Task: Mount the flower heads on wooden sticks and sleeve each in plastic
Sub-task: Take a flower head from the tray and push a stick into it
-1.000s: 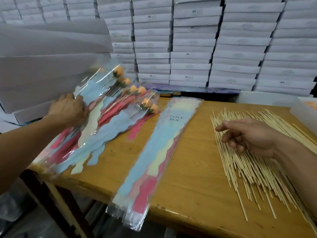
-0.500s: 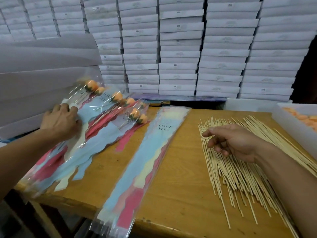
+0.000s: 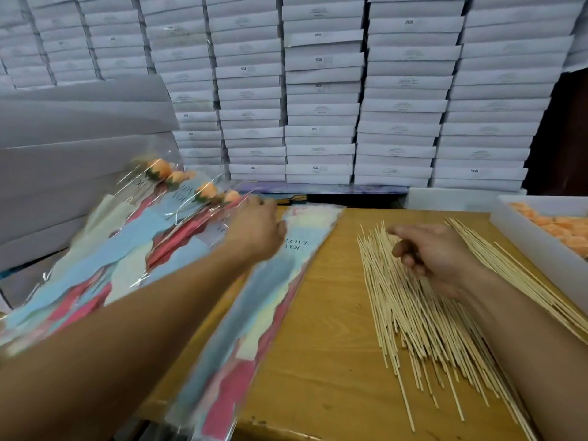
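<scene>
Flower heads: orange, in a white tray at the tabletop's far right edge.
Tabletop: wooden, with white boxes stacked behind it.
Finished flowers: sleeved pile off the tabletop's left end.
Empty plastic sleeves: stack lying on the tabletop's left half.
Wooden sticks: loose heap on the tabletop's right half.
Left hand: blurred, over the finished pile's top; grip cannot be told.
Right hand: on the sticks, fingers curled; hold unclear.
</scene>
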